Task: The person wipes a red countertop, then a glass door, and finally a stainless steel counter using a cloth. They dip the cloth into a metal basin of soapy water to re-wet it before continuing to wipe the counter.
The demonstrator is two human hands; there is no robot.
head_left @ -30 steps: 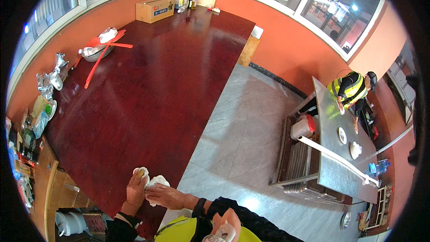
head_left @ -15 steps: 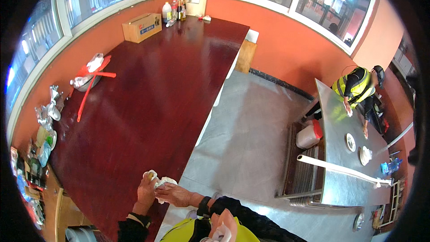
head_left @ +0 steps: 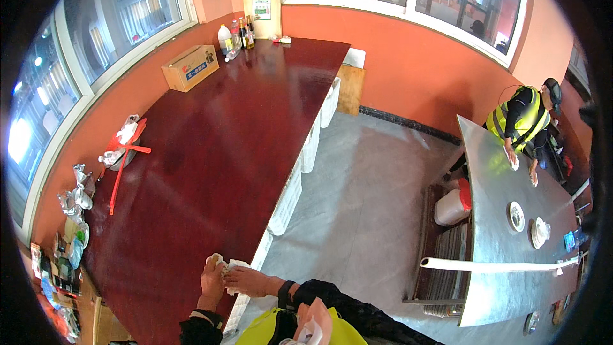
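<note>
Both hands are at the near right edge of the dark red table (head_left: 191,172). My left hand (head_left: 212,278) is closed around one end of a crumpled white cloth (head_left: 239,263). My right hand (head_left: 250,282) lies across the cloth's other side, its fingers bent over it and pointing at the left hand. Part of the cloth is hidden under the fingers. The two hands almost touch, just above the tabletop.
Along the left wall stand a bowl with red utensils (head_left: 121,153), foil bags (head_left: 80,188) and assorted packages. A cardboard box (head_left: 190,68) and bottles (head_left: 244,33) stand far back. At right, a person (head_left: 520,121) wipes a metal table (head_left: 491,217) holding plates (head_left: 516,216).
My view has shifted, so the room's things sit lower in the picture. Both hands keep hold of the cloth, with little change in their grip.
</note>
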